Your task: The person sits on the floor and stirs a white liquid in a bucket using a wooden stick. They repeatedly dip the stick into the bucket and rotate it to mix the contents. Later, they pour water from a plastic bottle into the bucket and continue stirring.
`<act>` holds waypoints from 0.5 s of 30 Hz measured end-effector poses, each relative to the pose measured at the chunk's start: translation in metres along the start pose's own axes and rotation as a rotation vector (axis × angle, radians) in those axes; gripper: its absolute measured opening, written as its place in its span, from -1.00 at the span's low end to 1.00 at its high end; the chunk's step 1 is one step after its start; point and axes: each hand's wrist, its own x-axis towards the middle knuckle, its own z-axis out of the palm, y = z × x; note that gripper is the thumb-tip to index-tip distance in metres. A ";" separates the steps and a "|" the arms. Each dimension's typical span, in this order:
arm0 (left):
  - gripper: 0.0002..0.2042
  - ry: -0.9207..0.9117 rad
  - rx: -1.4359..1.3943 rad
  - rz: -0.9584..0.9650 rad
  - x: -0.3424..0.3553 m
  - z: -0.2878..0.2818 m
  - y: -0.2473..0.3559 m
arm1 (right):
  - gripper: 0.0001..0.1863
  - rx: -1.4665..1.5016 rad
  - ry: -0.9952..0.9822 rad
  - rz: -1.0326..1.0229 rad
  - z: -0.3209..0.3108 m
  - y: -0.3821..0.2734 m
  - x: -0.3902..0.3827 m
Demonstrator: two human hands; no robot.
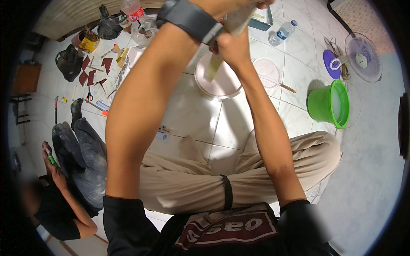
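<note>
At the top edge my left hand, with a black band on its wrist, is partly cut off; its fingers curl by the upper part of a pale flat stick. Lower down, the fingers of my right hand are wrapped round the same stick. Its lower end slants down over a round tub of pale pinkish paint-like stuff; whether it touches the stuff I cannot tell. To the right lies a round pale lid with a wooden-handled brush across it.
A green bucket and a fan stand at right. A water bottle and a dark tray are at the back. Scissors, red scraps and black bags lie left. At lower left another person holds something green.
</note>
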 end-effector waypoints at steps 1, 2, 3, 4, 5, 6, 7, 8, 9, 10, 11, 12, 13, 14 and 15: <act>-0.75 -0.016 -0.081 0.049 0.002 0.000 -0.008 | -0.78 -0.040 -0.007 0.032 -0.004 -0.005 -0.004; -0.74 -0.037 -0.165 0.098 0.003 0.000 -0.015 | -0.77 -0.084 -0.012 0.063 -0.011 -0.009 -0.007; -0.73 -0.026 -0.216 0.084 0.010 -0.004 -0.024 | -0.77 -0.124 -0.018 0.093 -0.016 -0.012 -0.008; -0.73 -0.014 -0.267 0.071 0.017 -0.009 -0.032 | -0.74 -0.211 -0.030 0.094 -0.019 -0.012 -0.005; -0.72 -0.010 -0.316 0.056 0.020 -0.009 -0.034 | -0.73 -0.250 -0.002 0.036 -0.019 -0.010 -0.001; -0.72 0.018 -0.325 0.061 0.021 -0.011 -0.037 | -0.72 -0.290 0.024 -0.022 -0.019 -0.007 0.003; -0.71 0.047 -0.333 0.066 0.022 -0.015 -0.039 | -0.71 -0.328 0.049 -0.080 -0.017 -0.005 0.007; -0.71 0.074 -0.342 0.068 0.021 -0.018 -0.040 | -0.70 -0.357 0.079 -0.064 -0.015 -0.005 0.011; -0.71 0.097 -0.338 0.078 0.020 -0.021 -0.040 | -0.72 -0.354 0.083 -0.125 -0.012 -0.002 0.016; -0.70 0.119 -0.336 0.089 0.019 -0.024 -0.040 | -0.73 -0.351 0.087 -0.186 -0.007 0.003 0.020; -0.70 0.142 -0.333 0.100 0.017 -0.028 -0.039 | -0.73 -0.349 0.092 -0.248 -0.003 0.007 0.025; -0.71 0.178 -0.267 0.110 0.013 -0.030 -0.034 | -0.75 -0.346 0.076 -0.321 0.003 0.011 0.029; -0.72 0.168 -0.227 0.110 0.010 -0.035 -0.032 | -0.75 -0.290 0.070 -0.337 0.010 0.017 0.033; -0.72 0.157 -0.188 0.111 0.008 -0.038 -0.029 | -0.76 -0.235 0.065 -0.353 0.018 0.020 0.036; -0.73 0.143 -0.150 0.113 0.006 -0.039 -0.025 | -0.76 -0.181 0.062 -0.370 0.021 0.023 0.037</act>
